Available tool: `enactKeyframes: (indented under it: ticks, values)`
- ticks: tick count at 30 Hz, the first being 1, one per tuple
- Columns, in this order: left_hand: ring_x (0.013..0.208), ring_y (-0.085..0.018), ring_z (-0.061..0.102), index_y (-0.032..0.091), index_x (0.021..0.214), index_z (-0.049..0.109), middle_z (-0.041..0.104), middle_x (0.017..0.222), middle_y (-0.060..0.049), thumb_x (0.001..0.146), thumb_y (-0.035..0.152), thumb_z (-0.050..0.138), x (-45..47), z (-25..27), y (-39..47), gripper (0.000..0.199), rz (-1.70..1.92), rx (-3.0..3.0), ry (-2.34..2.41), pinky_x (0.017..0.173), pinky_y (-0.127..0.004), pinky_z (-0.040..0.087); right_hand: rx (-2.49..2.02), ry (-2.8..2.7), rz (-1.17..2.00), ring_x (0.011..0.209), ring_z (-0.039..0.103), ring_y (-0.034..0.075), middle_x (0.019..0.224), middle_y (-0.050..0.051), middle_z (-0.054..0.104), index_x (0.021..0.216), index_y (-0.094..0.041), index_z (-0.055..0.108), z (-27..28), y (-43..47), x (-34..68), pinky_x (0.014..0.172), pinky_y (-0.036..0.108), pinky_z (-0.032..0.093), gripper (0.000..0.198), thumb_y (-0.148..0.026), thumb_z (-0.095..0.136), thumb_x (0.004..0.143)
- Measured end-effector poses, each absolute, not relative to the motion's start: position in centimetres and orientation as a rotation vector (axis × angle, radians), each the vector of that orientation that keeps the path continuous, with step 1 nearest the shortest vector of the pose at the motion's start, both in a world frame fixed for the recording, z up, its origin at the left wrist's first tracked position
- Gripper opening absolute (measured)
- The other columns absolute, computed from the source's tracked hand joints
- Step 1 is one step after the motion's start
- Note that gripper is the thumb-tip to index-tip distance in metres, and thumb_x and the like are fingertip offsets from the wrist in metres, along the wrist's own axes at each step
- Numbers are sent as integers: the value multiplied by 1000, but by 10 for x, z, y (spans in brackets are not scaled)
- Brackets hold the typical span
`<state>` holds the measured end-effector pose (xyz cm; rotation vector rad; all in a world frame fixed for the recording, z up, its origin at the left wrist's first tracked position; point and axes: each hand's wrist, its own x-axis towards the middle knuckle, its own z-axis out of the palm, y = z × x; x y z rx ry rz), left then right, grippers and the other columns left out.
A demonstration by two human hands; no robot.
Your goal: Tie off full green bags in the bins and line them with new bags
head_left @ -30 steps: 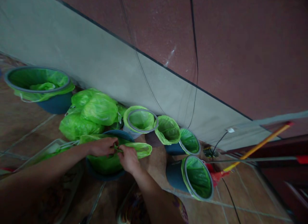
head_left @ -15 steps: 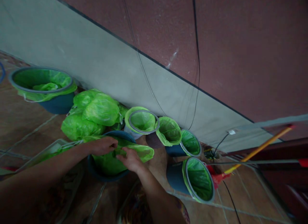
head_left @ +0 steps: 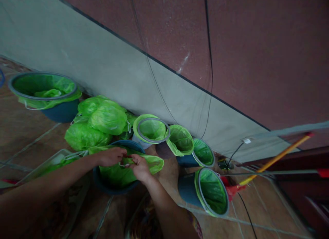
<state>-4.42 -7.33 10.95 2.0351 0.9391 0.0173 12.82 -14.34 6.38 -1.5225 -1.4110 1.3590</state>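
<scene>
A green plastic trash bag [head_left: 152, 161] lies spread across the mouth of a dark blue bucket [head_left: 101, 187] in front of me, with part of it down inside. My left hand [head_left: 113, 156] is closed, pinching the bag's edge above the bucket. My right hand [head_left: 139, 167] pinches the same edge just to the right, its fingertips close to the left ones. Something whitish, perhaps a drawstring, shows between the hands. Exactly what the fingertips grip is partly hidden.
Filled green bags [head_left: 102, 119] are piled beyond the bucket. A large lined tub [head_left: 60, 109] stands at the left. Several lined bins, among them a tilted one [head_left: 189, 187], stand to the right. A yellow-handled pole [head_left: 277, 158] leans near a cable. The grey wall [head_left: 115, 71] runs behind.
My fingertips have come closer together at the bag's edge, and the right hand has risen slightly. A whitish strip now shows between them. The bins and piled bags stay put.
</scene>
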Motion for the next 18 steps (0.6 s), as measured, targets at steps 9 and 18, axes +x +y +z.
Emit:
enactKeyframes:
  ticks: [9,18]
  values:
    - [78,-19,60,11,104,62,69,83,-7,68,29,42,-45,112,-75,45,78,1791,941,70,-25,45,-1580,-1734,1072,112,63,22,119,8,67,124,-20,59,105,-149,134,99,39,49,55,-9,66,71]
    - [76,-19,65,13,102,63,74,83,-7,63,22,45,-42,99,-75,43,63,1850,917,66,-24,48,-1643,-2038,638,129,49,27,138,8,56,94,-23,73,116,-164,123,111,46,38,12,-26,62,90]
